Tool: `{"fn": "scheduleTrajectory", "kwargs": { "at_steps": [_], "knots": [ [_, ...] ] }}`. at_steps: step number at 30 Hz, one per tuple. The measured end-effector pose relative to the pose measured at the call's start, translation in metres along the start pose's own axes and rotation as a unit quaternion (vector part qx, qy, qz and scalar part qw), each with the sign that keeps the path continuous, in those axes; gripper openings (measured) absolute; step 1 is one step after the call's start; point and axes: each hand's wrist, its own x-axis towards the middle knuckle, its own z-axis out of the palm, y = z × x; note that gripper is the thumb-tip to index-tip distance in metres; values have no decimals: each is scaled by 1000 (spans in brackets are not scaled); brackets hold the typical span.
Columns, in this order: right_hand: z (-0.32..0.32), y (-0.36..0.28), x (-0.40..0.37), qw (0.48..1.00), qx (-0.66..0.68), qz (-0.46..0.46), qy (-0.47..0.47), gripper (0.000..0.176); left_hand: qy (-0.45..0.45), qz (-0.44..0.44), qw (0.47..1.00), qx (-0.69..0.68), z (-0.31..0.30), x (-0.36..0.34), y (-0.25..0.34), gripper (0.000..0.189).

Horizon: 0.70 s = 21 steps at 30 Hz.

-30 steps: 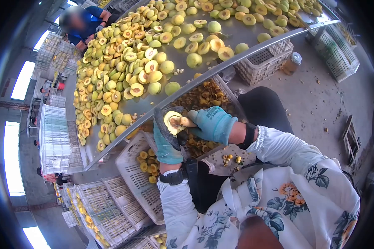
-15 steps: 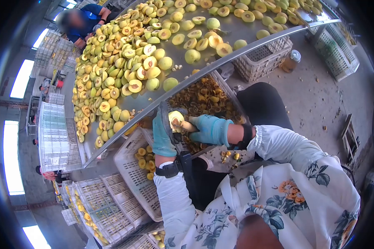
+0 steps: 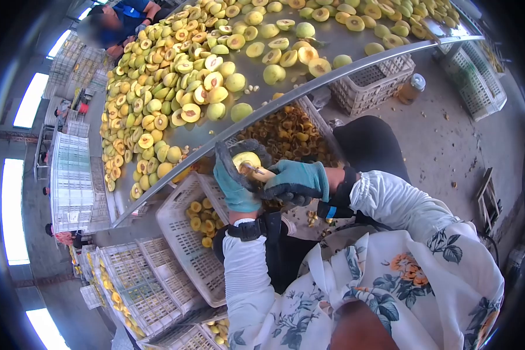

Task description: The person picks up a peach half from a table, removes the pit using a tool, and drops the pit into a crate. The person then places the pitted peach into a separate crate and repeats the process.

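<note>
Near the table's front rail, my left hand [image 3: 239,185], in a teal glove with a dark palm, is closed around a yellow peach half [image 3: 247,159], cut face toward me. My right hand [image 3: 300,182], gloved alike, grips a small tool with a pale wooden handle [image 3: 265,174]. The tool's tip meets the peach's pit area; its exact shape is partly hidden. Below both hands sits a crate of brownish fruit scraps [image 3: 294,134]. A white crate [image 3: 178,224] with several yellow peach halves stands left of my left forearm.
Halved peaches [image 3: 157,99] are heaped on the metal table [image 3: 201,137], whose raised rail [image 3: 309,84] runs diagonally ahead. Stacked crates [image 3: 149,280] stand at lower left. Another crate [image 3: 370,87] and a jar [image 3: 411,88] are on the floor. A co-worker [image 3: 114,26] is at the far left.
My right hand has rolled over, showing its dark finger side, with the tool still at the peach half. My left hand has tilted slightly. The view has shifted a little.
</note>
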Motion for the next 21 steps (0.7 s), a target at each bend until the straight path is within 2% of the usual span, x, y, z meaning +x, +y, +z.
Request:
{"fn": "scheduleTrajectory", "kwargs": {
  "at_steps": [1, 2, 4, 5, 6, 7, 8, 9, 10, 11, 12, 13, 14, 15, 17, 18, 19, 20, 21],
  "knots": [
    [2, 2, 0, 998, -37, -35, 36, 21, -17, -161, 961, -224, 6, -3, 11, 34],
    [5, 5, 1, 992, -77, -69, 65, 21, -6, -40, 997, -69, 5, -2, -15, 33],
    [12, 5, 1, 974, -161, -137, 86, 23, -5, -79, 978, -194, 12, -7, -2, 32],
    [-3, 28, 21, 963, -176, -193, 73, 23, -5, -105, 955, -276, 6, -2, -48, 32],
    [10, 9, 1, 969, -203, -101, 97, 23, 11, -22, 997, -74, 7, -8, -59, 34],
    [0, 27, 15, 955, -195, -207, 83, 25, 29, 35, 989, 142, 6, -15, -70, 38],
    [3, 29, 13, 955, -179, -208, 110, 22, 86, 236, 888, 385, 7, -17, -50, 48],
    [-9, 41, 21, 956, -172, -202, 122, 17, 118, 202, 920, 314, 9, -18, -52, 46],
    [-13, 44, 24, 948, -194, -204, 147, 14, 145, 141, 963, 177, 16, -17, -53, 43],
    [-19, 51, 27, 955, -144, -211, 152, 16, 174, 88, 980, 35, 23, -14, -56, 42],
    [-35, 59, 32, 949, -158, -223, 155, 19, 170, 34, 979, -105, 28, -10, -58, 41],
    [-39, 62, 36, 943, -162, -248, 149, 22, 167, -26, 959, -229, 27, -5, -47, 40],
    [-43, 63, 41, 936, -166, -275, 145, 25, 123, -202, 856, -461, 25, 0, -34, 42],
    [-30, 59, 42, 924, -176, -303, 150, 27, 156, -211, 877, -402, 19, 5, -40, 41],
    [-39, 64, 47, 918, -254, -271, 137, 28, 223, -237, 902, -285, 9, 23, -57, 39],
    [-49, 66, 47, 912, -293, -253, 133, 28, 259, -209, 877, -347, 0, 30, -60, 38],
    [-51, 63, 45, 836, -480, -225, 145, 24, 290, -178, 848, -406, -11, 38, -61, 36],
    [-50, 62, 45, 777, -576, -196, 161, 24, 316, -147, 816, -461, -18, 43, -63, 34],
    [-41, 61, 40, 709, -662, -162, 181, 25, 258, -80, 808, -524, -21, 41, -74, 39]
  ]
}}
